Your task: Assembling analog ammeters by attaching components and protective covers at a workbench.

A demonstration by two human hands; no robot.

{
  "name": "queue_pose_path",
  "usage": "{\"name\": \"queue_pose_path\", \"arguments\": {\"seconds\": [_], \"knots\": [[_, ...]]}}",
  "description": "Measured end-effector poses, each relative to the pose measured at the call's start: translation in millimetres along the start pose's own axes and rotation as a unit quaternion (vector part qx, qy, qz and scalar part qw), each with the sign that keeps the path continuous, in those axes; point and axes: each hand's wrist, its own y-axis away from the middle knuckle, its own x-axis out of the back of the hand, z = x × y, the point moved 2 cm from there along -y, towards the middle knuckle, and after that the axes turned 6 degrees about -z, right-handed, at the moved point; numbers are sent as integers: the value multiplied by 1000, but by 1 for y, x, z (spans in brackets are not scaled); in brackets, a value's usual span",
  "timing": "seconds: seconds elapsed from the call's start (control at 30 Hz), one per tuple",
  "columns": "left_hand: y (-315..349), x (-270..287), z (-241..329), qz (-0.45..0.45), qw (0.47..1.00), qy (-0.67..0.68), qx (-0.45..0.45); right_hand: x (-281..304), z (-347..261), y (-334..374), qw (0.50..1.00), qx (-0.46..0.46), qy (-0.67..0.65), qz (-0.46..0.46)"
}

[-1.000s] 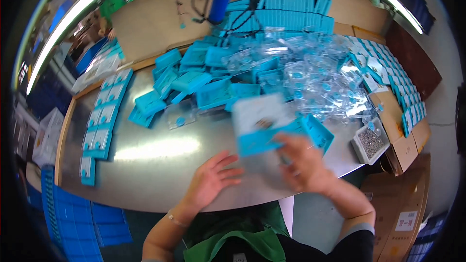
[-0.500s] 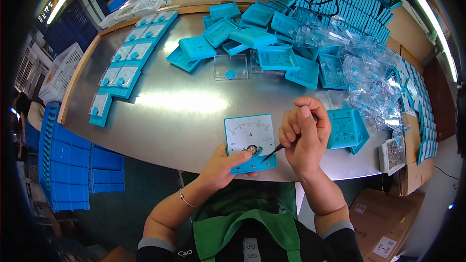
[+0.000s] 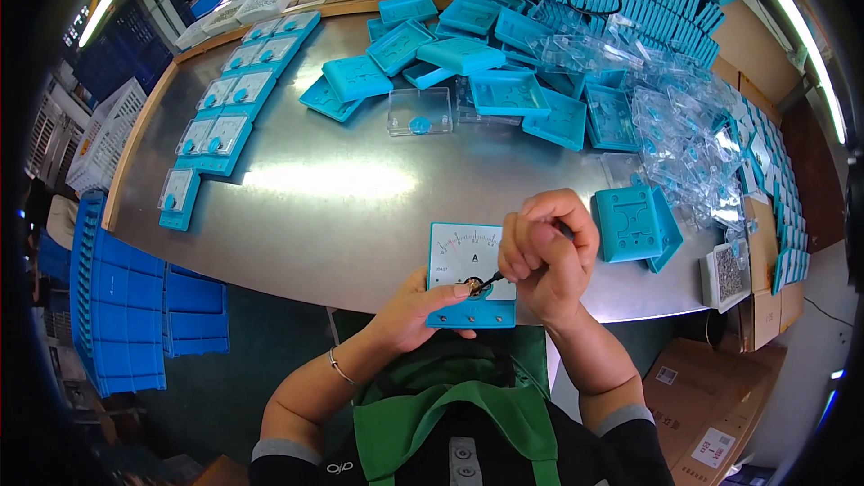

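Observation:
My left hand [image 3: 409,314] grips a square panel meter [image 3: 450,256] by its lower left side, thumb on the front near the round opening. The meter has a teal base and a white dial with a curved scale; no cover is on it. My right hand [image 3: 551,256] is closed around a thin dark pointed tool [image 3: 492,282], whose exact kind I cannot make out. The tool's tip reaches the round opening with brass-coloured parts, close to my left thumb. My right fingers hide the dial's right side.
Covered meters [image 3: 216,135] stand in rows at the left. Teal housings [image 3: 463,56] pile up at the back, with clear covers [image 3: 688,139] heaped at the right. One clear cover [image 3: 419,112] lies mid-table. A white box of small metal parts [image 3: 725,275] sits at the right edge.
The tool's tip has moved left and up from the meter's lower right into the round opening. My right hand now covers part of the dial. The meter sits slightly lower in view.

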Motion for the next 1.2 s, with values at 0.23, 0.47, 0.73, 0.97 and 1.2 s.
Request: {"name": "queue_pose_path", "arguments": {"seconds": [0.23,0.47,0.73,0.97,1.2], "knots": [[-7,-10,2,-15,997,-63,36,21,-2,-5,983,-104,-154,9],[-7,-2,7,-27,983,-180,33,30,16,-16,953,-212,-160,143],[39,25,15,66,988,-119,-73,74,80,-87,933,-38,357,-19],[47,37,33,115,968,-48,-219,53,134,-74,587,-65,775,-225],[52,53,53,123,957,-25,-260,55,20,-5,903,-375,199,70]]}}
